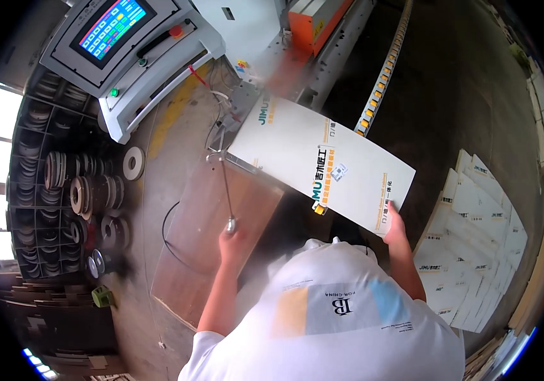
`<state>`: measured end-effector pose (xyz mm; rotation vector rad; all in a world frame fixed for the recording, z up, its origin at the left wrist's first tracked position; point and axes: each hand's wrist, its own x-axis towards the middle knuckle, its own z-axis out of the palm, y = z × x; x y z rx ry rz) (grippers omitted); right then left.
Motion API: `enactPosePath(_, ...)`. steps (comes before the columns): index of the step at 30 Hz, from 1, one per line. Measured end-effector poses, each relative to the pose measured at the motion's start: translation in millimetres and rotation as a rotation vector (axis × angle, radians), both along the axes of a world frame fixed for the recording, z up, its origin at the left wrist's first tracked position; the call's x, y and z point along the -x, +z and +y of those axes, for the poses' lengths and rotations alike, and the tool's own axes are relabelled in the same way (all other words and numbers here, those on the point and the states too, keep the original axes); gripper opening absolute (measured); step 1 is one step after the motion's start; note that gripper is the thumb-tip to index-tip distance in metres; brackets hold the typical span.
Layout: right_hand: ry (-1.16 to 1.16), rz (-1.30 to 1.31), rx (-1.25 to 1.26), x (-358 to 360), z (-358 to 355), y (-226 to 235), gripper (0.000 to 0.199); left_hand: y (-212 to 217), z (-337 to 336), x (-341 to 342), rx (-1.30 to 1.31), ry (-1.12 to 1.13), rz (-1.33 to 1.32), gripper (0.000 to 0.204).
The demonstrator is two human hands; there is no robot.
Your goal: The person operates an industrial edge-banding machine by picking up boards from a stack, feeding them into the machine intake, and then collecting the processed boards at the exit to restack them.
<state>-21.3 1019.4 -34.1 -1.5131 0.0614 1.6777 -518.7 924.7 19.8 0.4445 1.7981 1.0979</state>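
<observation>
Machine in light grey is standing ahead of you, its control console showing a lit screen at upper left. White printed sheets are lying in a fanned stack to your right, and a brown board is lying to your left.

White rectangular panel is spanning the area in front of you, its far end reaching the machine and its near end pointing toward your right side. What is supporting it underneath is mostly hidden.

Judging by appearance, you are handling a stiff, probably wood-based piece that is likely weighing fairly heavy. Its smooth face is probably offering little grip, and its corners are likely presenting the chipping risk. Opposite long edges, with fingers supporting below, are probably giving the soundest hold.

Your right hand is clamping the panel's near right corner, thumb resting on the printed face, fingers mostly hiding beneath. Your left hand, apart from the panel, is gripping low on a metal knob that is hanging on a thin rod; individual fingers are not showing clearly.
</observation>
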Motion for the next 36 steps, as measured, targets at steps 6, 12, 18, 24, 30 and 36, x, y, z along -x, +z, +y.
enactPosePath(6, -0.040, 0.086, -0.080, -12.9, 32.0, 7.0, 0.047, -1.7, 36.2, -47.4, -0.140, -0.097, 0.000, 0.018)
enactPosePath(12, -0.050, 0.131, -0.095, -51.6, 103.9, 7.6, 0.050, 14.9, 81.6, -95.9, -0.052, -0.198, 0.116, 0.022)
enactPosePath(18, 0.001, 0.067, -0.046, -93.0, 180.4, 13.4, 0.059, 40.5, 96.3, -154.0, -0.019, -0.181, 0.129, 0.023)
enactPosePath(24, -0.039, 0.086, -0.116, -119.4, 235.8, 14.8, 0.054, 59.0, 96.4, -182.9, 0.106, -0.198, 0.138, 0.025)
enactPosePath(30, -0.185, 0.093, -0.252, -143.5, 289.4, -14.2, 0.047, 69.6, 120.6, -154.7, 0.275, -0.508, 0.475, 0.022)
enactPosePath(36, -0.222, 0.069, -0.306, -148.9, 238.2, -52.3, 0.050, 66.4, 156.3, -193.7, 0.610, -1.285, 0.835, 0.058)
